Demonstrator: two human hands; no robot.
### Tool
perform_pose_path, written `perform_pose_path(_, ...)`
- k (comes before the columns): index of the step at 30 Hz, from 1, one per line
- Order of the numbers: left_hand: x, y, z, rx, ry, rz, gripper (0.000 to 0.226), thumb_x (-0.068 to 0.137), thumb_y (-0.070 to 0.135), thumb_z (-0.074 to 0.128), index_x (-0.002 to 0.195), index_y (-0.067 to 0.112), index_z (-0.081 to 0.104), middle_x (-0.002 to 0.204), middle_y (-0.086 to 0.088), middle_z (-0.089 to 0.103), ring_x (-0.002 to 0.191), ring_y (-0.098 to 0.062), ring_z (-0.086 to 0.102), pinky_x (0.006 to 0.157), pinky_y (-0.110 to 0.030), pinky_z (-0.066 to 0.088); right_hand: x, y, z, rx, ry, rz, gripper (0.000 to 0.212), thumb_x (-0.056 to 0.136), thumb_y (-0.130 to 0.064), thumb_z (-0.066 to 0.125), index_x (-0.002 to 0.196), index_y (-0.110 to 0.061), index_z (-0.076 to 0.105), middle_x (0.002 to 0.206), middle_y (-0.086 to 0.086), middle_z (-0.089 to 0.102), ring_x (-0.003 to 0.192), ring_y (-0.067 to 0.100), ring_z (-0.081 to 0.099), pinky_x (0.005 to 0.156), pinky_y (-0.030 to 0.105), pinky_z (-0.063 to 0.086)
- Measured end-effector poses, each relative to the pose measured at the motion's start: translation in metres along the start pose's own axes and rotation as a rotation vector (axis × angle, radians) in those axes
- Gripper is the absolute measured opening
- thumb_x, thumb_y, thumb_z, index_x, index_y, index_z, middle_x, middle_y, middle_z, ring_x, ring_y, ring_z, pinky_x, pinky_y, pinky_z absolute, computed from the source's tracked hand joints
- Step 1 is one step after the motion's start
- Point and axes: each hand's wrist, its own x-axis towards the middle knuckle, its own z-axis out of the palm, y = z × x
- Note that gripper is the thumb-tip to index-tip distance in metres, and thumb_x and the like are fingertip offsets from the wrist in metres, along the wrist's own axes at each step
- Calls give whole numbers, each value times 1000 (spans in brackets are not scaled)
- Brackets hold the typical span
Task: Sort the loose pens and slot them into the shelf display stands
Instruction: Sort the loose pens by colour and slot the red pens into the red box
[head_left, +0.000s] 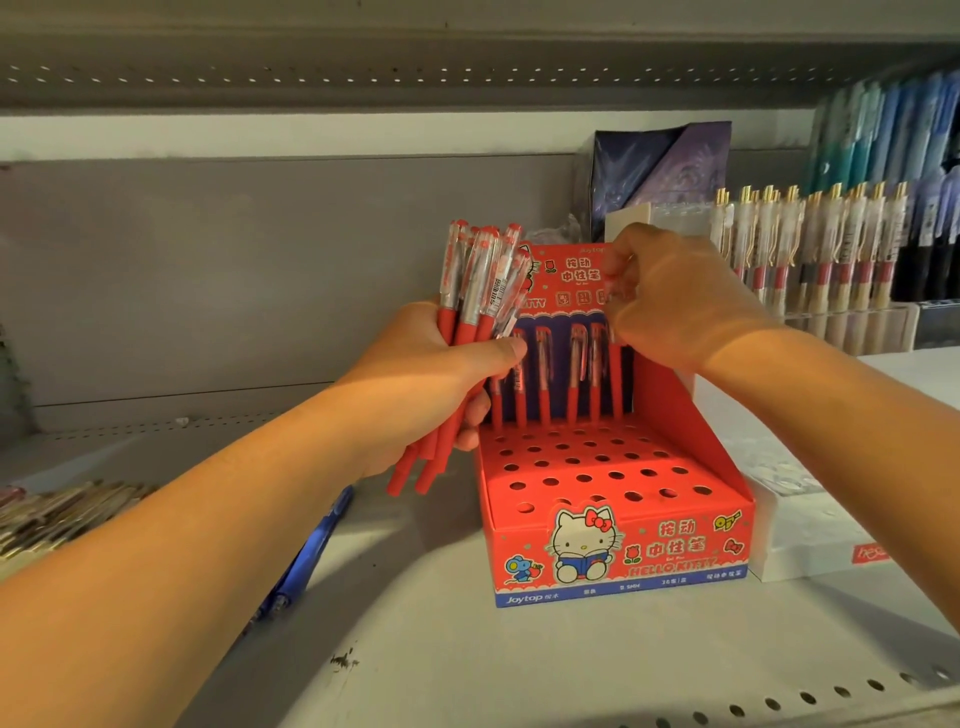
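A red cardboard display stand (618, 551) with a cat cartoon on its front sits on the shelf, its stepped top full of round holes. Several red pens (544, 384) stand in its back row. My left hand (441, 374) grips a bundle of red pens (475, 291) upright, just left of the stand. My right hand (675, 301) is above the back row at the right and pinches the top of one red pen (616, 374) whose lower end is in a back-row hole.
A blue pen (311, 551) lies on the white shelf (467, 665) under my left forearm. A pile of loose pens (57, 514) lies far left. A clear stand of gold-clipped pens (821, 249) stands at the right, a white box (810, 540) beside the red stand.
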Motion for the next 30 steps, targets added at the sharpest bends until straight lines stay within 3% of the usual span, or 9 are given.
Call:
perform_pose_path(4, 1, 0, 0, -22, -7, 4, 22, 90, 22, 69, 75, 10, 58, 46, -7, 47, 38, -17, 44, 41, -26, 43, -3, -1, 2, -226, -68, -43, 28, 87, 0, 55, 110, -15, 60, 105, 11, 61, 93, 30, 61, 84, 40, 55)
perform_pose_path(11, 1, -2, -1, -23, -8, 8, 21, 90, 23, 69, 77, 11, 60, 49, -7, 50, 40, -18, 46, 43, -26, 44, -5, -1, 4, -492, -106, -100, 28, 89, 4, 52, 112, -7, 63, 106, 18, 62, 95, 35, 62, 79, 37, 54)
perform_pose_path(15, 1, -1, 0, -43, 1, 14, 22, 92, 23, 67, 78, 7, 59, 46, -7, 49, 40, -20, 45, 41, -25, 42, -6, -1, 5, -499, -154, -81, 27, 89, -3, 53, 113, -9, 64, 109, 16, 62, 96, 34, 62, 82, 38, 54)
perform_pose_path(17, 2, -1, 0, -62, 4, 22, 21, 92, 21, 66, 79, 7, 59, 48, -8, 48, 42, -22, 44, 41, -26, 42, -4, -1, 5, -356, -86, -86, 24, 89, -7, 55, 110, -13, 65, 112, 11, 64, 99, 29, 61, 87, 36, 53)
perform_pose_path(19, 2, 0, 0, -69, 0, 26, 20, 92, 20, 67, 80, 7, 58, 49, -9, 48, 43, -22, 44, 42, -26, 42, -3, -9, 6, 46, -48, -52, 24, 89, -6, 56, 104, -20, 68, 106, 2, 70, 98, 19, 65, 88, 31, 53)
perform_pose_path(21, 1, 0, 1, -67, -24, 28, 18, 93, 20, 66, 82, 8, 58, 48, -7, 49, 40, -20, 45, 41, -26, 42, -8, -24, 7, 594, -135, 6, 23, 88, -2, 61, 99, -20, 70, 92, 2, 74, 85, 13, 70, 80, 28, 58)
perform_pose_path(23, 0, 1, 1, -69, -48, 35, 17, 93, 21, 66, 81, 11, 60, 48, -7, 50, 39, -17, 47, 40, -25, 43, -12, -33, 10, 919, -238, 32, 17, 87, -1, 67, 100, -11, 68, 84, 5, 75, 73, 15, 71, 67, 28, 60)
perform_pose_path(26, -2, 2, 3, -52, -62, 36, 17, 93, 24, 66, 77, 18, 64, 50, -6, 53, 39, -16, 51, 40, -24, 45, -18, -38, 15, 1007, -280, 48, 13, 85, -2, 70, 95, -9, 66, 77, 4, 74, 68, 16, 70, 60, 26, 58)
perform_pose_path(30, -3, 4, 5, -92, -29, 24, 13, 93, 25, 64, 89, 13, 63, 52, 1, 62, 42, -15, 59, 42, -27, 50, -20, -36, 17, 1118, -267, 132, 14, 85, 2, 69, 89, -11, 65, 71, 1, 72, 68, 14, 70, 64, 27, 61)
